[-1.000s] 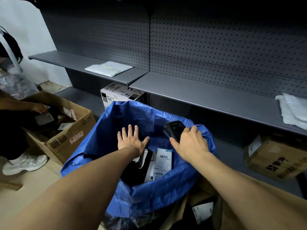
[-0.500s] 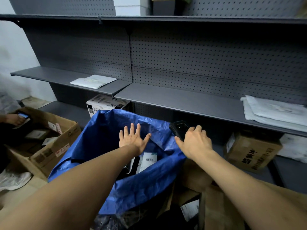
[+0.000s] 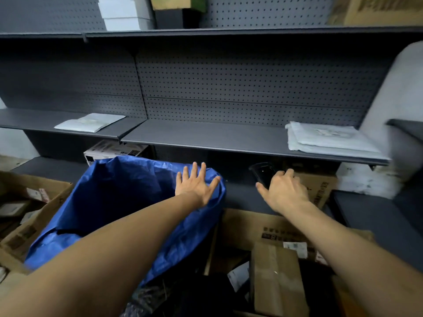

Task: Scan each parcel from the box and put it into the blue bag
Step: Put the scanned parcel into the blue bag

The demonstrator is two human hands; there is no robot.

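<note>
The blue bag (image 3: 109, 202) stands open at the lower left, its inside hidden behind my left arm. My left hand (image 3: 194, 186) is spread flat with straight fingers over the bag's right rim and holds nothing. My right hand (image 3: 281, 193) grips a black handheld scanner (image 3: 263, 173), right of the bag. Below my right arm is the open cardboard box (image 3: 247, 225), holding a taped brown parcel (image 3: 274, 277), dark bagged parcels and white labels.
Grey pegboard shelving (image 3: 206, 138) runs across the back, with white mailers (image 3: 89, 122) on the left and a stack of white mailers (image 3: 329, 138) on the right. Another open cardboard box (image 3: 27, 213) sits at the far left. A brown carton (image 3: 318, 186) stands under the shelf.
The view has tilted up and swung right. The parcels inside the bag are no longer visible. Both hands have moved right; the left hand is now over the bag's right rim.
</note>
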